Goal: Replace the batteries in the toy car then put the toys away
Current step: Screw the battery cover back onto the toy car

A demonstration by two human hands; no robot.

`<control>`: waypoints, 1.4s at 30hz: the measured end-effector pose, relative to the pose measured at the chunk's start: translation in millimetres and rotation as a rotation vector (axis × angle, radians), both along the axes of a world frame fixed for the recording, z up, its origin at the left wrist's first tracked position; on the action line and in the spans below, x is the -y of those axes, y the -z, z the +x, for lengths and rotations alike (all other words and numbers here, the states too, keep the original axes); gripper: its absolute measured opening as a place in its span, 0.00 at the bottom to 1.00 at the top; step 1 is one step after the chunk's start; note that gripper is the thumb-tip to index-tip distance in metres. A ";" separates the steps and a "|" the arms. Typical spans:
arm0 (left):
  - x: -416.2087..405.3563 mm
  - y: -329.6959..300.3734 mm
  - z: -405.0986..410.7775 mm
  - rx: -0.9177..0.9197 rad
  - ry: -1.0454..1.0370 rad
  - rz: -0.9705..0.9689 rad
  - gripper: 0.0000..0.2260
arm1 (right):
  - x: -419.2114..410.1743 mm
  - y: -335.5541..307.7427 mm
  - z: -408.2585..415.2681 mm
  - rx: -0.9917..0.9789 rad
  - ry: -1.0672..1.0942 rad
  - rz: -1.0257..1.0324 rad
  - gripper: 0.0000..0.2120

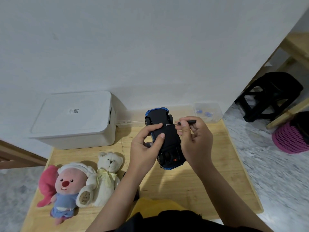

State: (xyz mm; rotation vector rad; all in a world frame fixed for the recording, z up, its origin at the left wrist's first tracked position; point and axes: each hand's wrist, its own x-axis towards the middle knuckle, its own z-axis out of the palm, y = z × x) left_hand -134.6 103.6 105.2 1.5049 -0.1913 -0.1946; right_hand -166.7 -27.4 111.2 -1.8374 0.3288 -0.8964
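A blue toy car (168, 139) is held upside down above the wooden table (192, 186), its black underside facing up. My left hand (143, 148) grips the car from the left, thumb and a finger resting on the underside. My right hand (194, 139) pinches a small black screwdriver (182, 123), whose thin metal tip touches the underside near the far wheels. A pink plush (65, 186) in a blue outfit and a cream teddy bear (103, 178) lie on the table's left side.
A white lidded box (75, 119) stands at the table's back left against the wall. A clear plastic case (207, 113) with small blue parts lies behind the car. Right of the table, a black stool (270, 96) and a pink basket (292, 139) are on the floor.
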 end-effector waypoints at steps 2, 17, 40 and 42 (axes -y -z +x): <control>-1.7 -0.2 0.5 -0.001 0.000 0.001 0.14 | -1.9 0.0 1.4 -0.004 -0.002 0.012 0.03; -9.5 -1.4 5.6 -0.007 -0.020 0.009 0.14 | -7.2 -7.1 9.2 -0.043 -0.079 -0.143 0.04; -2.1 2.5 -2.0 -0.014 0.006 0.002 0.14 | 15.9 -23.8 19.7 0.083 -0.301 -0.144 0.14; -0.9 2.3 -2.2 -0.021 0.005 -0.006 0.13 | 16.0 -21.7 18.5 0.127 -0.274 -0.165 0.12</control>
